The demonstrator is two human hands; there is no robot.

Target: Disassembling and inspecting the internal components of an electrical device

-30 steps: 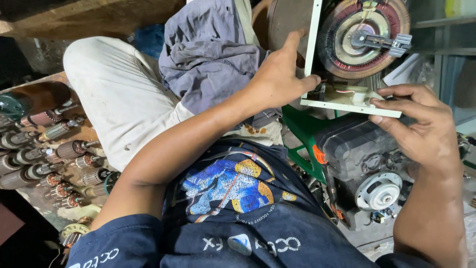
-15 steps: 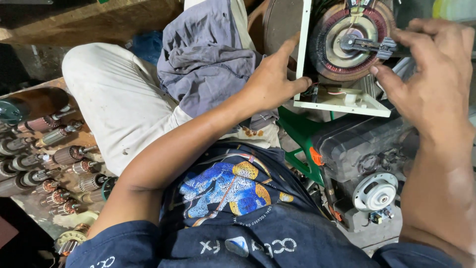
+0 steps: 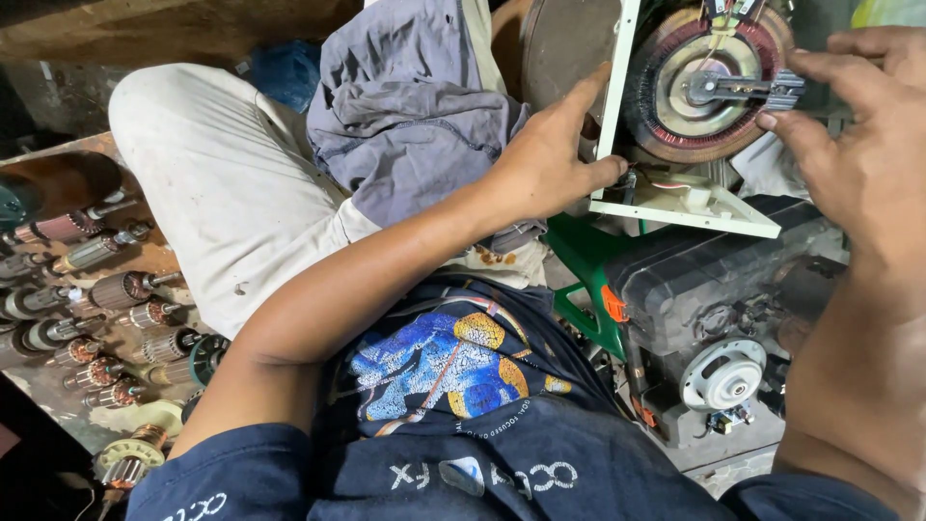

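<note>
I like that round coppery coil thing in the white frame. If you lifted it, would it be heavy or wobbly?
The round coil looks densely wound, so probably heavy for its size. The left hand braces its white frame, suggesting it might tip. It seems stiff.

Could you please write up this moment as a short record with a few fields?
Setting: cluttered workshop, seen from a head camera looking down.
Left hand: grips the edge of the white frame, thumb on its base.
Right hand: fingertips at the metal wiper arm on the round copper coil.
Below the frame: black and grey machine with green bracket.
Lap: crumpled grey cloth.
Left side: rows of motor armatures on the floor.
</note>
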